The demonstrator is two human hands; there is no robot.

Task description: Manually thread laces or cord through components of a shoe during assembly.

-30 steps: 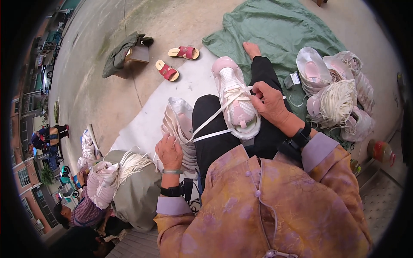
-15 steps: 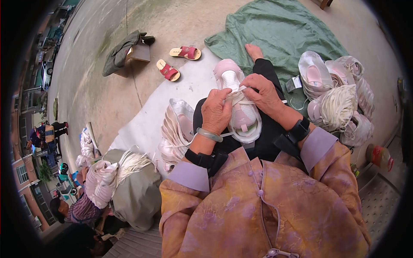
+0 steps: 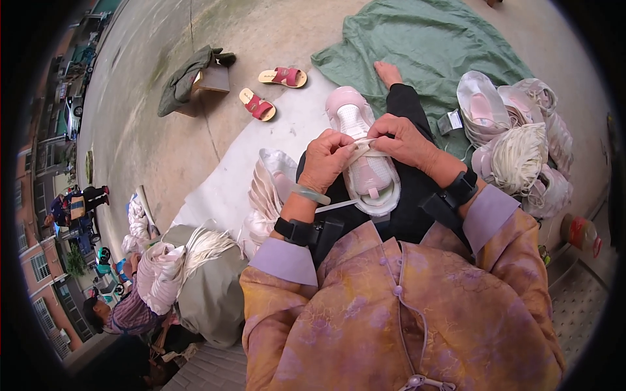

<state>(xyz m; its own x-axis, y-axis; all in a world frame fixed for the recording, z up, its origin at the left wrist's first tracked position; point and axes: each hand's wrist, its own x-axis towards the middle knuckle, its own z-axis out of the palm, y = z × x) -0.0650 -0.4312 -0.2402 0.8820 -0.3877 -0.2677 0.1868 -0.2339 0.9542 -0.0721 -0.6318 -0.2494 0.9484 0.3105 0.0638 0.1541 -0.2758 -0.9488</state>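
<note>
One shoe [image 3: 370, 172], pale pink and white, mesh front, toe pointing away, white padded heel rim. Lies on black trousers [image 3: 412, 195], midsection right under both sets of fingertips, heel between the wrists. Left hand [image 3: 329, 159] and right hand [image 3: 403, 140] both pinched on white lace [image 3: 360, 152]; exact grip looks partly hidden by knuckles. Nested shoe stack [image 3: 264, 190] just left of left hand; shoe pile [image 3: 516, 153] well apart, right of right hand, green cloth [image 3: 424, 45] between.
</note>
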